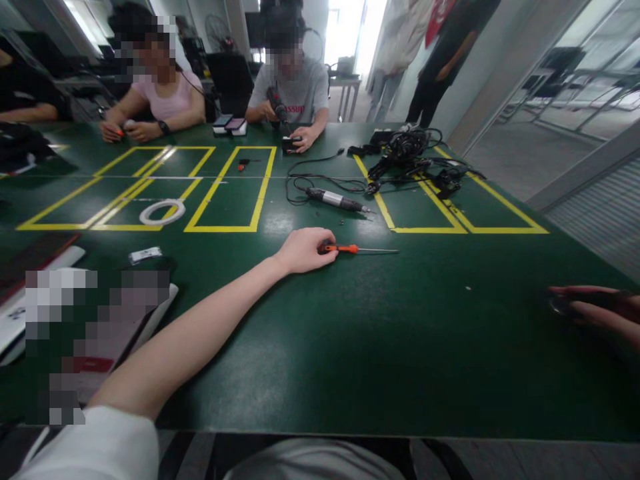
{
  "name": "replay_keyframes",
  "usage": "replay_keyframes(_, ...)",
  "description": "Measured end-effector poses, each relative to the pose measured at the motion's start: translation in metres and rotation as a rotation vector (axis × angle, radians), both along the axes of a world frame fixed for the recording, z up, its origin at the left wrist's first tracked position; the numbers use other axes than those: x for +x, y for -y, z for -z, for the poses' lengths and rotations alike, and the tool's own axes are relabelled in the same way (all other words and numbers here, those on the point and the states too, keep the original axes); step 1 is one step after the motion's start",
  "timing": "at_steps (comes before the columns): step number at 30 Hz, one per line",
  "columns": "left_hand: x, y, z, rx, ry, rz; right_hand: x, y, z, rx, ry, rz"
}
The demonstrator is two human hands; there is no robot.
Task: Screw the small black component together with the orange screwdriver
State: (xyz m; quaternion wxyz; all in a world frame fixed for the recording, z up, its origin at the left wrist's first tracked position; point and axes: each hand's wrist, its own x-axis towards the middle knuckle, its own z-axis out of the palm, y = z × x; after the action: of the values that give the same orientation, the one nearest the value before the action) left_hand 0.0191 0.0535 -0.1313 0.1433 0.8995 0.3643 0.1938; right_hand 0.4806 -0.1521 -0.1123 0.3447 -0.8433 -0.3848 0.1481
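Bright daylight floods in from the doorway point(350, 33) far beyond the fingers point(320, 243), washing it out, while edges bend and the right hand point(595, 307) blurs.

Perhaps "ASSUR" on grey T-shirt point(300, 90)

Matt green worktop point(350, 347), faintly sheened, smooth. Screwdriver point(357, 249) with glossy orange plastic handle and thin bare metal shaft. Electric driver point(334, 199) in brushed silver metal and black plastic. Yellow tape lines point(260, 190), slightly glossy.
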Motion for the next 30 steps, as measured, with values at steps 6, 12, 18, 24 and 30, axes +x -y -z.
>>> replay_keyframes(6, 0.000, 0.000, -0.001, -0.009, -0.010, -0.016, -0.120, 0.006, -0.020, -0.030, -0.330, -0.210)
replay_keyframes(12, 0.000, 0.000, -0.002, -0.007, -0.009, -0.018, -0.215, -0.029, -0.013, -0.024, -0.327, -0.826)
replay_keyframes(18, 0.001, 0.002, -0.003, -0.039, -0.002, -0.042, -0.274, -0.080, -0.002, -0.024, -0.464, -1.166)
replay_keyframes(24, 0.002, 0.002, -0.003, -0.105, 0.049, -0.051, -0.262, -0.088, -0.003, -0.036, -0.596, -1.157)
replay_keyframes(30, 0.005, 0.007, -0.030, -0.259, 0.279, 0.031, -0.231, -0.117, -0.035, 0.500, 0.291, -1.018)
